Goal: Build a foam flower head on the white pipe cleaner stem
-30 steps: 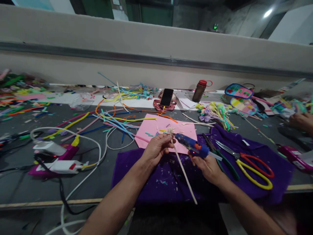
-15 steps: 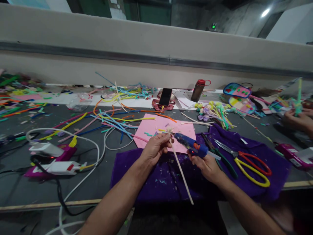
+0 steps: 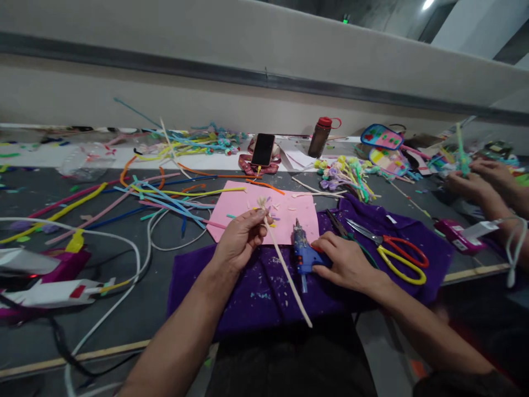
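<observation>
Between the thumb and fingers of my left hand is a cream pipe cleaner, pinched near its upper end. A small pale tuft shows above my fingertips, and the long stem slants down to the right. My right hand is closed on the handle of a blue glue gun. The gun lies low over the purple cloth, its nozzle pointing away from me over the edge of a pink sheet. Small coloured scraps are scattered on that sheet.
Scissors and dark-handled pliers lie right of my right hand. Coloured pipe cleaners and white cables spread leftward. Behind stand a phone and a bottle. Another person's hands work at the right.
My right hand has brought the glue gun down and away from the tuft, turning its nozzle forward. My left hand keeps its pinch on the pipe cleaner. The whole view has shifted.
</observation>
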The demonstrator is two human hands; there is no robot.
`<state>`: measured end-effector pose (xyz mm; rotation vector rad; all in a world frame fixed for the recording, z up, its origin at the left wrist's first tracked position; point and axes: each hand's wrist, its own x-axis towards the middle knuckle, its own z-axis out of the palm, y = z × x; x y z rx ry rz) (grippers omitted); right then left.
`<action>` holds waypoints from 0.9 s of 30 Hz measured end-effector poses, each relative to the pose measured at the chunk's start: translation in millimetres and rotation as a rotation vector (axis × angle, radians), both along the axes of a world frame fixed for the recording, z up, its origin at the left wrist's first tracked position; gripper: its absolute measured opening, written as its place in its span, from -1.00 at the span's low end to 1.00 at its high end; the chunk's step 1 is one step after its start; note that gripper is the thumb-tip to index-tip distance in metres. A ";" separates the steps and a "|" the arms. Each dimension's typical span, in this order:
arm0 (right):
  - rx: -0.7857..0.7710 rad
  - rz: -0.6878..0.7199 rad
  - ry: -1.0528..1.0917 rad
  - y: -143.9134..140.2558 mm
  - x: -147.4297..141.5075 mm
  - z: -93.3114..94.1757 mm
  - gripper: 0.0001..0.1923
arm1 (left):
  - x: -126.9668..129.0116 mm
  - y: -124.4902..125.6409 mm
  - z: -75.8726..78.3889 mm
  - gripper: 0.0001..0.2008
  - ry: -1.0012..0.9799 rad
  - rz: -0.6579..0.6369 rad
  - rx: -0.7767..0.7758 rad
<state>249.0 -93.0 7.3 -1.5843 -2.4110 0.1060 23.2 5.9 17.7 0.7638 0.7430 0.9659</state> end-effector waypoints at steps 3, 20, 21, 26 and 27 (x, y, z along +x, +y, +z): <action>-0.050 0.009 -0.050 0.9 -4.2 -1.6 -0.62 | 0.6 -1.0 -0.3 -0.83 -0.005 -0.023 -0.004; -0.064 -0.098 -0.178 135.6 -16.3 15.8 -0.75 | 2.5 -3.1 -3.4 -0.80 0.030 -0.068 0.031; -0.074 -0.099 -0.179 139.5 -17.5 12.1 -0.75 | 2.6 -3.5 -3.7 -0.79 0.025 -0.073 0.037; -0.094 -0.107 -0.130 150.2 -17.7 0.9 -0.79 | 3.0 -4.8 -3.2 -0.79 0.013 -0.079 0.045; -0.095 -0.106 -0.103 150.4 -17.3 1.7 -0.80 | 2.9 -5.0 -2.9 -0.79 0.010 -0.080 0.045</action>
